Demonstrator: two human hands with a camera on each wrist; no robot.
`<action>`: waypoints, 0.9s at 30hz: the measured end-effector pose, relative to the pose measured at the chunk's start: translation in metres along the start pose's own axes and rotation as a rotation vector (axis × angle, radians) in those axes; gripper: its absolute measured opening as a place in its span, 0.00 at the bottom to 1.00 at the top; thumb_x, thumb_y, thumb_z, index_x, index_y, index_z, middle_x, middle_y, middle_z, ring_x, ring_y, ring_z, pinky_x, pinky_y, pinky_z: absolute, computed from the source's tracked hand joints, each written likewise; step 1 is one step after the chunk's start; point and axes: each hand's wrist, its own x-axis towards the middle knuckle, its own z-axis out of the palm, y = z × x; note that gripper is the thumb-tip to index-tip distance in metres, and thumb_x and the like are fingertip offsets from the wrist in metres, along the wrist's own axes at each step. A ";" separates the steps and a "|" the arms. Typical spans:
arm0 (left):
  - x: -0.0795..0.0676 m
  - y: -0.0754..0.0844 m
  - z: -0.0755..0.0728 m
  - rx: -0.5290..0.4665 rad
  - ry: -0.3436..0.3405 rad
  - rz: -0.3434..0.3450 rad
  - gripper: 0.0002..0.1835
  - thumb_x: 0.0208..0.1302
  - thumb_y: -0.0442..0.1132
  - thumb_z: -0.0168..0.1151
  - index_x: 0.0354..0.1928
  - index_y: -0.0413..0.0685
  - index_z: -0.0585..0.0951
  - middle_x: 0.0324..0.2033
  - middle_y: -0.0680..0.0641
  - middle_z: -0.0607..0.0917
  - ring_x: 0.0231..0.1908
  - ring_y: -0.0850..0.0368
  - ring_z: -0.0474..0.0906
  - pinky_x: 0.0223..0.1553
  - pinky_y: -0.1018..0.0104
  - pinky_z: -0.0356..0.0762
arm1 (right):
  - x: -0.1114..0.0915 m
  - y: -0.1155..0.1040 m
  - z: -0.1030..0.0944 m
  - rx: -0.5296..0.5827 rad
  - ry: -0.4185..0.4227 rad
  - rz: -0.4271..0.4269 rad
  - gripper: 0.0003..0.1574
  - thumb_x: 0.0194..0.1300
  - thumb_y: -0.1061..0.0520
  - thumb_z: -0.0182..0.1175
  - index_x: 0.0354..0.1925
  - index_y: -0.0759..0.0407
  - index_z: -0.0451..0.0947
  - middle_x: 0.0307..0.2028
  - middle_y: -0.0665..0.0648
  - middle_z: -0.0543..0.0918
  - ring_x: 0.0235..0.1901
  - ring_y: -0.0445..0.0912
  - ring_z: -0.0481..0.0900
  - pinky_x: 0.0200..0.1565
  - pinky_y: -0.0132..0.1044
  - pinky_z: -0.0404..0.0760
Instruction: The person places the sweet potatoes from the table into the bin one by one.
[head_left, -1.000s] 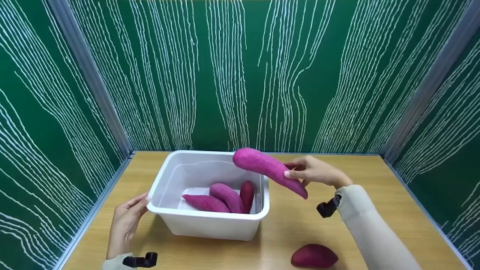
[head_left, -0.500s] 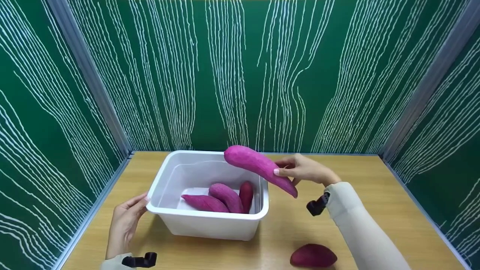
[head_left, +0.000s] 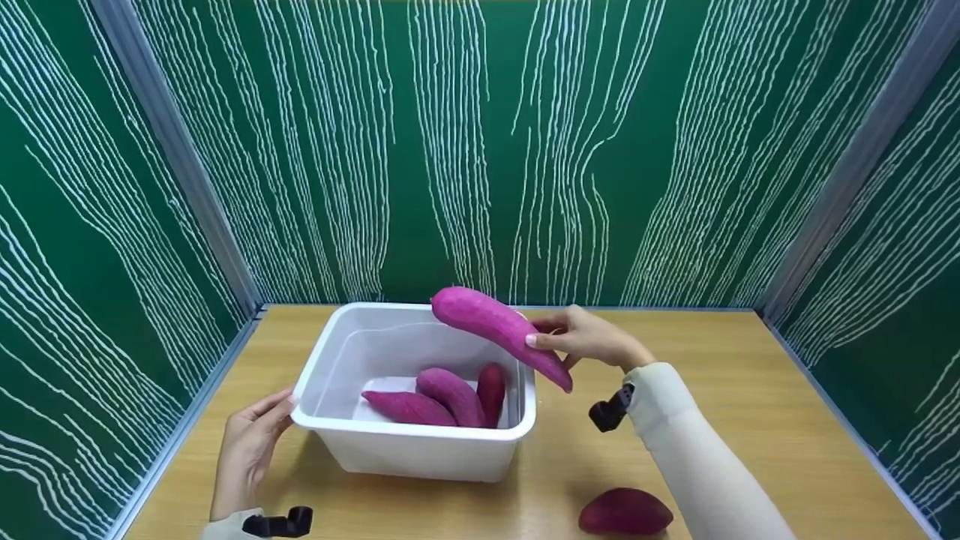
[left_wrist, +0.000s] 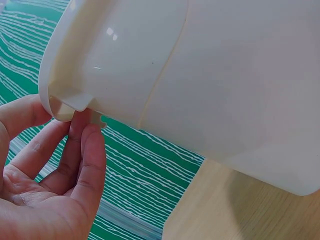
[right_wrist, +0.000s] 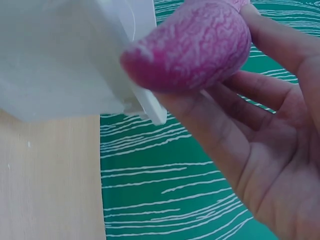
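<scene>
My right hand (head_left: 589,337) grips a long pink sweet potato (head_left: 487,321) near its narrow end, thumb on the near side. The sweet potato slants over the right rim of a white plastic tub (head_left: 412,450), thick end up and to the left. In the right wrist view its wrinkled tapered tip (right_wrist: 190,50) shows close to the tub's rim. My left hand (head_left: 251,450) pinches the tub's left rim; in the left wrist view the fingers (left_wrist: 92,155) curl up beneath the lip. Inside lie two purple sweet potatoes (head_left: 409,407) and a dark red one (head_left: 492,394).
Another dark red sweet potato (head_left: 625,511) lies on the wooden table (head_left: 720,420) near the front, right of the tub. Green walls (head_left: 465,150) with white wavy lines enclose the table at the back and sides, joined by grey corner posts (head_left: 847,172).
My right hand has carried the pink sweet potato leftward and slightly up, farther over the tub. The left hand stays on the rim, and the tub has not visibly moved.
</scene>
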 end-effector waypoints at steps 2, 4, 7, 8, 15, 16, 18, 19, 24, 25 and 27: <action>0.000 -0.001 0.000 -0.019 -0.002 0.009 0.06 0.62 0.36 0.66 0.37 0.57 0.87 0.35 0.63 0.85 0.42 0.67 0.80 0.48 0.74 0.79 | 0.002 -0.001 0.002 0.005 0.001 0.007 0.30 0.64 0.41 0.61 0.59 0.56 0.76 0.47 0.58 0.84 0.39 0.48 0.84 0.35 0.43 0.86; 0.000 -0.001 0.000 -0.036 -0.006 0.018 0.07 0.62 0.34 0.65 0.35 0.56 0.87 0.34 0.62 0.85 0.41 0.67 0.80 0.48 0.74 0.80 | 0.004 -0.003 0.004 0.008 0.001 0.011 0.30 0.65 0.42 0.61 0.58 0.57 0.76 0.46 0.59 0.83 0.39 0.48 0.84 0.35 0.43 0.87; 0.000 -0.002 0.000 -0.041 -0.005 0.018 0.07 0.61 0.34 0.65 0.34 0.56 0.87 0.34 0.62 0.85 0.41 0.67 0.81 0.47 0.74 0.80 | 0.006 -0.006 0.008 0.010 0.000 0.023 0.30 0.64 0.42 0.61 0.57 0.59 0.76 0.46 0.60 0.83 0.38 0.48 0.84 0.35 0.43 0.87; 0.000 -0.002 0.000 -0.040 -0.003 0.016 0.07 0.61 0.34 0.66 0.33 0.57 0.87 0.34 0.62 0.84 0.40 0.67 0.81 0.47 0.74 0.80 | 0.007 -0.006 0.009 0.011 0.001 0.030 0.31 0.64 0.41 0.61 0.57 0.60 0.76 0.46 0.60 0.83 0.39 0.48 0.84 0.35 0.43 0.87; 0.000 -0.001 0.001 -0.050 0.001 0.013 0.08 0.60 0.33 0.66 0.31 0.58 0.86 0.34 0.62 0.84 0.39 0.67 0.81 0.47 0.74 0.80 | 0.012 -0.012 0.016 0.025 0.012 0.069 0.31 0.64 0.43 0.61 0.57 0.61 0.75 0.47 0.60 0.83 0.39 0.48 0.84 0.35 0.43 0.87; 0.001 0.000 0.001 -0.052 0.001 0.013 0.08 0.60 0.33 0.66 0.31 0.58 0.86 0.34 0.62 0.84 0.39 0.67 0.81 0.47 0.73 0.80 | 0.012 -0.012 0.017 0.022 0.016 0.070 0.31 0.64 0.43 0.61 0.57 0.61 0.75 0.46 0.59 0.83 0.39 0.48 0.84 0.35 0.43 0.86; 0.001 0.000 0.001 -0.049 0.001 0.013 0.07 0.60 0.34 0.66 0.32 0.58 0.86 0.34 0.62 0.84 0.39 0.67 0.81 0.47 0.73 0.80 | 0.013 -0.013 0.018 0.023 0.018 0.071 0.29 0.65 0.43 0.61 0.56 0.61 0.76 0.45 0.59 0.84 0.38 0.47 0.84 0.35 0.42 0.86; 0.001 0.000 0.001 -0.038 0.001 0.009 0.07 0.61 0.34 0.66 0.34 0.57 0.86 0.34 0.62 0.84 0.40 0.67 0.81 0.47 0.74 0.80 | 0.014 -0.013 0.019 0.022 0.020 0.071 0.29 0.65 0.44 0.61 0.56 0.61 0.76 0.45 0.59 0.84 0.38 0.47 0.84 0.35 0.42 0.86; 0.000 0.001 0.000 0.004 0.005 -0.009 0.11 0.61 0.39 0.67 0.46 0.51 0.85 0.37 0.61 0.84 0.42 0.68 0.80 0.48 0.75 0.79 | 0.016 -0.014 0.023 0.034 0.014 0.069 0.28 0.64 0.44 0.61 0.54 0.60 0.77 0.43 0.58 0.84 0.36 0.47 0.84 0.34 0.42 0.86; 0.000 0.001 0.000 0.007 0.005 -0.011 0.13 0.60 0.39 0.67 0.47 0.50 0.85 0.38 0.61 0.84 0.42 0.69 0.80 0.48 0.75 0.79 | 0.016 -0.014 0.023 0.034 0.013 0.068 0.27 0.64 0.44 0.61 0.54 0.61 0.78 0.42 0.58 0.84 0.36 0.47 0.84 0.34 0.42 0.86; 0.000 0.001 0.000 0.009 0.006 -0.009 0.14 0.60 0.40 0.67 0.49 0.48 0.84 0.38 0.61 0.84 0.42 0.69 0.80 0.49 0.75 0.79 | 0.017 -0.014 0.024 0.034 0.010 0.070 0.27 0.64 0.44 0.61 0.53 0.60 0.78 0.41 0.58 0.84 0.35 0.47 0.84 0.33 0.42 0.86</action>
